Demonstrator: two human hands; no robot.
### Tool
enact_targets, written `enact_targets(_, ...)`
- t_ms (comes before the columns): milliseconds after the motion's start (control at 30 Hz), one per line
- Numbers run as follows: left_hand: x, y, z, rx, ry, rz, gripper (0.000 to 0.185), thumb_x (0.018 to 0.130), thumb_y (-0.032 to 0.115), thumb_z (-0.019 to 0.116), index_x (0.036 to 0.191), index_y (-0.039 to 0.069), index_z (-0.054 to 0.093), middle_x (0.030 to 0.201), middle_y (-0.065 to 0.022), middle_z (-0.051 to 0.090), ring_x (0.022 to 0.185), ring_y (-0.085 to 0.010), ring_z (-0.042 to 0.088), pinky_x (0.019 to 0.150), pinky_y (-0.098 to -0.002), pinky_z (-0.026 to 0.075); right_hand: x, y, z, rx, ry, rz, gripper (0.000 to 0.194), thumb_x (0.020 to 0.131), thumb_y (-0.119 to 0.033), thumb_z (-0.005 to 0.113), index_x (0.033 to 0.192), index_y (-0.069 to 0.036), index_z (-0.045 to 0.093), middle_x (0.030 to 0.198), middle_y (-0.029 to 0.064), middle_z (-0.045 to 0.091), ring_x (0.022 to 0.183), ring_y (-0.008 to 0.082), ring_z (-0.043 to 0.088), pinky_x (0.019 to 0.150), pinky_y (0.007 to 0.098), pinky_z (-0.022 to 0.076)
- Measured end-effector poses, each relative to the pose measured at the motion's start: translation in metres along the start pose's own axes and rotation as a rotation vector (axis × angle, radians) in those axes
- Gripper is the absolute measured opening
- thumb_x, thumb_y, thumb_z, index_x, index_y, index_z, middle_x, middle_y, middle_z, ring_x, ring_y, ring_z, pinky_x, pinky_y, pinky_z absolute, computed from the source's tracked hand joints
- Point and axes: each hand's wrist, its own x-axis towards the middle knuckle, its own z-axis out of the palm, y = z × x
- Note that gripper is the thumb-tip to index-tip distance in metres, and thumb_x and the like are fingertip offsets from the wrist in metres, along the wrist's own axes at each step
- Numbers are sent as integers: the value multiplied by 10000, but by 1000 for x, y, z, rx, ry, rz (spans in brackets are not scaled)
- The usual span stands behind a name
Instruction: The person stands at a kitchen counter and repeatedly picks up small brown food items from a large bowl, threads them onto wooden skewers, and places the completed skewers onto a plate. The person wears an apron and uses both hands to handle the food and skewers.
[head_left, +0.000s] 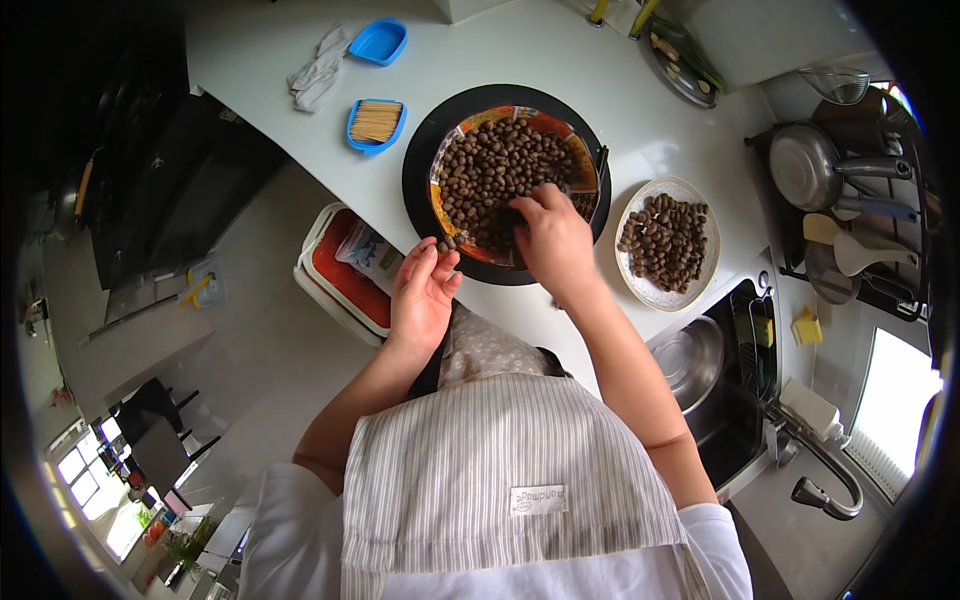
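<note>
A patterned orange-and-red bowl (469, 127) full of small, rounded brown pieces (499, 154), which look like snails or nuts, stands on a round black tray (420, 161). My left hand (421, 296) is palm up at the bowl's near left rim, pinching a few brown pieces (448, 244) between thumb and fingertips. My right hand (556, 240) reaches over the bowl's near right side with curled fingers down among the pieces; whether it grips one is hidden. To its right, a white oval plate (628, 281) carries more brown pieces (666, 244) in a single heap.
Blue box of toothpicks (376, 121), an empty blue box part (381, 41) and a crumpled cloth (319, 71) lie on the counter's left. A lined bin (315, 255) stands below the edge. At right are the sink (724, 442) with a steel basin (690, 360) and a pan rack (806, 165).
</note>
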Motion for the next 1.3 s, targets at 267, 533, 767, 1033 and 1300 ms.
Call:
enact_targets(267, -1, 5, 1, -4, 32, 12, 146, 911, 162, 560, 1046, 108, 555, 924, -7, 632, 890, -113, 623, 710, -257, 517, 29, -12, 16, -86, -136, -263, 231, 707, -128, 615, 932, -132, 667, 936, 60, 525, 940, 237, 537, 778, 338, 479)
enact_targets(533, 0, 6, -9, -71, 87, 12, 142, 904, 166, 573, 1035, 112, 559, 908, -7, 634, 856, -104, 621, 699, -251, 514, 24, 33, -21, 151, -11, -20, 190, 759, -62, 645, 948, -74, 656, 869, 113, 612, 784, 318, 613, 693, 372, 501)
enact_targets(767, 0, 7, -4, -45, 74, 4, 146, 906, 168, 570, 1039, 109, 558, 900, -14, 631, 832, -103, 617, 694, -247, 514, 58, 22, -21, -102, 5, -73, 252, 747, -96, 657, 998, -113, 645, 965, 95, 559, 784, 286, 621, 713, 368, 512)
enact_targets(1033, 1, 5, -5, -55, 93, 1, 137, 907, 173, 569, 1030, 112, 561, 903, -20, 629, 812, -97, 609, 685, -247, 503, 62, 23, 3, -206, 57, -107, 391, 749, -209, 692, 1117, -134, 584, 1061, 124, 539, 979, 319, 530, 833, 396, 468)
enact_targets(1300, 2, 7, -3, -59, 112, -4, 131, 902, 173, 579, 1020, 117, 572, 903, -18, 643, 787, -93, 612, 678, -244, 503, 7, 12, -7, 41, -162, -333, 268, 752, -96, 623, 1018, -69, 651, 1157, 116, 524, 1059, 291, 503, 894, 363, 444)
